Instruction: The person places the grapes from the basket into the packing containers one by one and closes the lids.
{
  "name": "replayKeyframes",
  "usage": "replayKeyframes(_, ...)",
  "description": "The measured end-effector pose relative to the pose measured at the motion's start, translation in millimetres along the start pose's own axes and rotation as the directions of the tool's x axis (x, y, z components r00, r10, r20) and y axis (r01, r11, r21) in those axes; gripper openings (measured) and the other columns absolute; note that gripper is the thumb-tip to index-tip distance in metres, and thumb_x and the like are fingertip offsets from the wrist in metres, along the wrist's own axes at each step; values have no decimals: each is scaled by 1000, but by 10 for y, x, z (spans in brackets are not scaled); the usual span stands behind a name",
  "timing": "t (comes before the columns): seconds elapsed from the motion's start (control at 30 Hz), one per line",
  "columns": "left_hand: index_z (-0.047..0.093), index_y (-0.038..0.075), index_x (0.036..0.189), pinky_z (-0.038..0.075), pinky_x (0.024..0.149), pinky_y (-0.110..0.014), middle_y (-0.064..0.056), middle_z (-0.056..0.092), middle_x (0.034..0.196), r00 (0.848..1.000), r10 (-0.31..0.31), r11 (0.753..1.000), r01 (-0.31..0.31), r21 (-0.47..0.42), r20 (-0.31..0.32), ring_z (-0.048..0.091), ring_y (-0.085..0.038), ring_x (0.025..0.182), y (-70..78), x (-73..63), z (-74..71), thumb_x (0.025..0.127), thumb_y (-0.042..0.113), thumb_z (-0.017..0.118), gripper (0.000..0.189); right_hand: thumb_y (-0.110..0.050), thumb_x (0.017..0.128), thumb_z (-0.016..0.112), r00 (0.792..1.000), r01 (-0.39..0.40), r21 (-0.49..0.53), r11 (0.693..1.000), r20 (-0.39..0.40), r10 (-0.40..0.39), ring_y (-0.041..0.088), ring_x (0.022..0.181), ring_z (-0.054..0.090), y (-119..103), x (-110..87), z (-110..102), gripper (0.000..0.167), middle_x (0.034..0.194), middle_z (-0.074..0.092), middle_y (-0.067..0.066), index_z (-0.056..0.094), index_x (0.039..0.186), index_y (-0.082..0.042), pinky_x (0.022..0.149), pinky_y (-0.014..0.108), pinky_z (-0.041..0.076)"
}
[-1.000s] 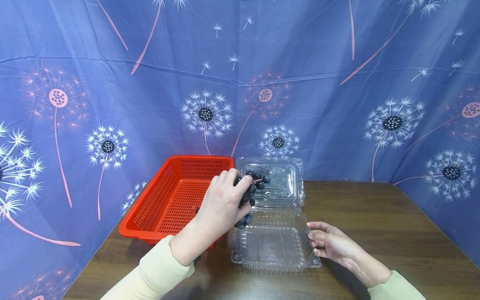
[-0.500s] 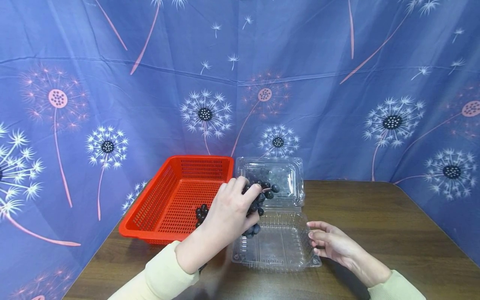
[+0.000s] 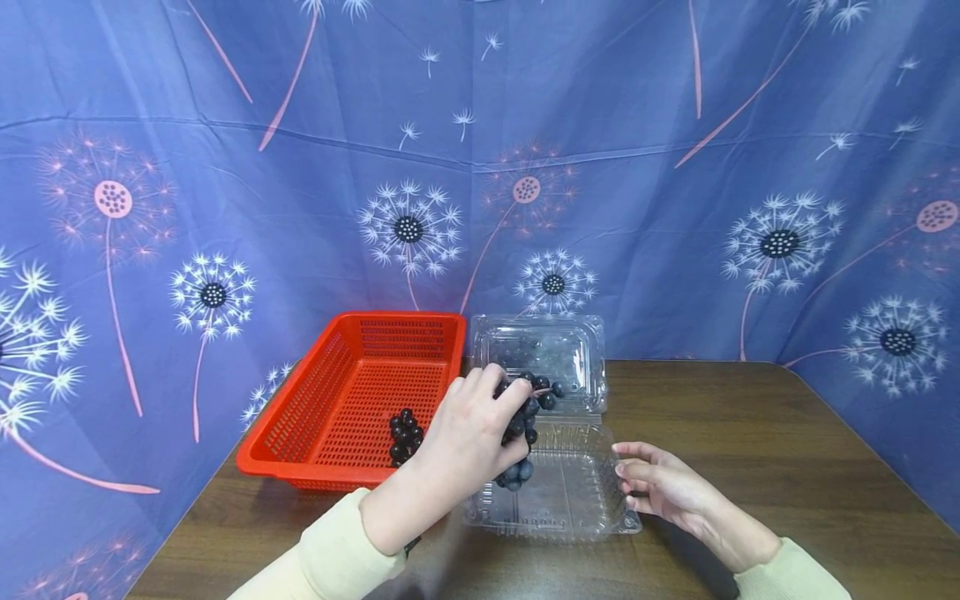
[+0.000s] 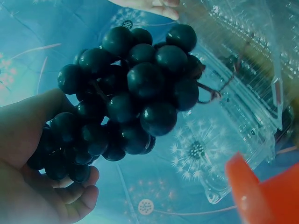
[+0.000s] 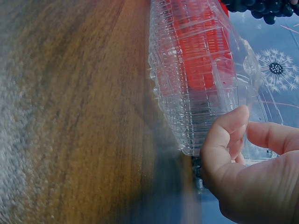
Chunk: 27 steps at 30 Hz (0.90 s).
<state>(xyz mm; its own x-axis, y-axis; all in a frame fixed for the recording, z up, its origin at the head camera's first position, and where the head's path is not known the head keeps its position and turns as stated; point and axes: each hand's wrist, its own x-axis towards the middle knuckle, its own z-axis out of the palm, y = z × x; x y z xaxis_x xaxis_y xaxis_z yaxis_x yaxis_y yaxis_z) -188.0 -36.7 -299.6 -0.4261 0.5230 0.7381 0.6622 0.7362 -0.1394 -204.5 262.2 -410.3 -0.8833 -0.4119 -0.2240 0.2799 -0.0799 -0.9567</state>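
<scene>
My left hand (image 3: pixel 472 429) holds a bunch of dark grapes (image 4: pixel 135 88) above the left side of a clear plastic clamshell container (image 3: pixel 570 492). In the left wrist view the thumb and curled fingers wrap the lower end of the bunch, and a bare stem sticks out at its other end. The container lies with its lid (image 3: pixel 577 358) raised behind its base. On the right, my right hand (image 3: pixel 663 487) pinches the base's side rim between thumb and fingertips, seen closely in the right wrist view.
A red perforated plastic basket (image 3: pixel 262 454) stands left of the container. Another small bunch of dark grapes (image 3: pixel 403 433) lies in it, partly hidden by my left forearm. The wooden table (image 3: pixel 735 417) meets a blue dandelion-print cloth (image 3: pixel 645 208) at the back.
My left hand has moved right and slightly down with the grapes, farther over the container. The bunch in the basket has come into fuller view. My right hand has stayed at the rim.
</scene>
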Motion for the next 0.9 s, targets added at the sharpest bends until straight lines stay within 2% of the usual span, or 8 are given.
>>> replayKeyframes(0.4,51,17,100,34,56,-29,0,48,82,996,-13,1000,10,30,91,47,-18,65,66,-81,157,63,31,73,45,-6,90,51,1000,-3,-18,1000,-11,2,6,75,54,12,20,-8,48,85,53,-4,28,132,1,66,22,48)
replayKeyframes(0.67,50,18,99,34,56,-29,1,48,81,992,-17,999,12,45,125,49,-19,66,61,-133,179,61,31,73,46,-5,89,51,1000,-13,-24,1000,-16,12,6,75,53,-12,11,6,46,86,53,-4,30,129,-1,67,22,47)
replayKeyframes(0.9,50,19,103,35,57,-30,0,50,84,981,-19,997,4,77,195,51,-20,69,75,-197,262,61,38,77,53,-5,90,50,1000,-3,-8,1000,-15,3,6,74,54,-6,-4,3,43,86,53,-4,31,128,-1,66,22,47)
